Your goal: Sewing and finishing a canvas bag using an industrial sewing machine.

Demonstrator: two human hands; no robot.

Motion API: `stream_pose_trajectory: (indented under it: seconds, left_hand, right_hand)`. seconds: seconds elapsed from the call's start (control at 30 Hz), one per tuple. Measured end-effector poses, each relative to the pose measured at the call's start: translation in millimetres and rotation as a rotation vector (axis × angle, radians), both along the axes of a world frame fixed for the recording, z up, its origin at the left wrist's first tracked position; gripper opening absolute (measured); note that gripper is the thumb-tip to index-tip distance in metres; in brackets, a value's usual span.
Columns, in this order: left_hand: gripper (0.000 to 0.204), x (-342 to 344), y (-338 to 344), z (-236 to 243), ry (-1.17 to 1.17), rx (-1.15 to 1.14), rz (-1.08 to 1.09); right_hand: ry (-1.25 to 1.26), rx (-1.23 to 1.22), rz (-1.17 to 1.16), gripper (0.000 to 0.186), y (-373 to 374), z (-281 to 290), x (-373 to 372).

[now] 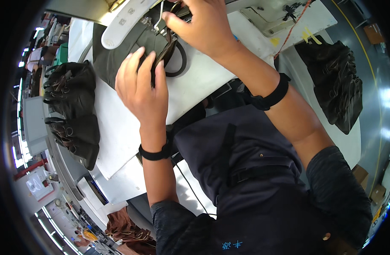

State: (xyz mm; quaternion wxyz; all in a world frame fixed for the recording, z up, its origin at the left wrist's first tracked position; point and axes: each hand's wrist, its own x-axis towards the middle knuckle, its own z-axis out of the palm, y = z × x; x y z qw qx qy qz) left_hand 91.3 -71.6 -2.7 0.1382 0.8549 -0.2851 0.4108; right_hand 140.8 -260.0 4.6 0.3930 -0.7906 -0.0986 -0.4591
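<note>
Under the white sewing machine arm (122,27) lies a dark olive bag piece (107,59) with a dark looped handle (180,68) and a brown zipper edge (165,55). My left hand (141,89) rests on the bag with bent fingers along the zipper edge, gripping the fabric; its fingertips are partly tucked against it. My right hand (203,32) holds the top of the zipper edge beside the machine's metal foot and needle area, thumb pointing left; its other fingertips are partly hidden at the top of the view.
Dark olive bags (71,89) lie along the left of the white table (112,121), and more dark pieces (333,80) at the right. Brown fabric (122,225) is piled at lower left. Cardboard boxes (373,34) stand on the floor. A co-worker (35,59) is at far upper left.
</note>
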Motion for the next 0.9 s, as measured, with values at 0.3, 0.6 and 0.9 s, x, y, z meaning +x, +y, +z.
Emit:
stream_pose_trajectory:
  seconds: [0.3, 0.6, 0.9]
  left_hand:
    - [0.032, 20, -13, 15, 0.061, 0.011, -0.105]
    - [0.022, 37, 1, 39, 0.269, 0.063, -0.408]
    - [0.014, 27, 9, 50, 0.467, -0.162, -0.51]
  right_hand:
    - [-0.021, 0.014, -0.034, 0.032, -2, -2, 1]
    - [0.058, 0.0, -0.034, 0.033, -4, -4, 6]
    - [0.063, 0.028, -0.039, 0.035, -1, -7, 2]
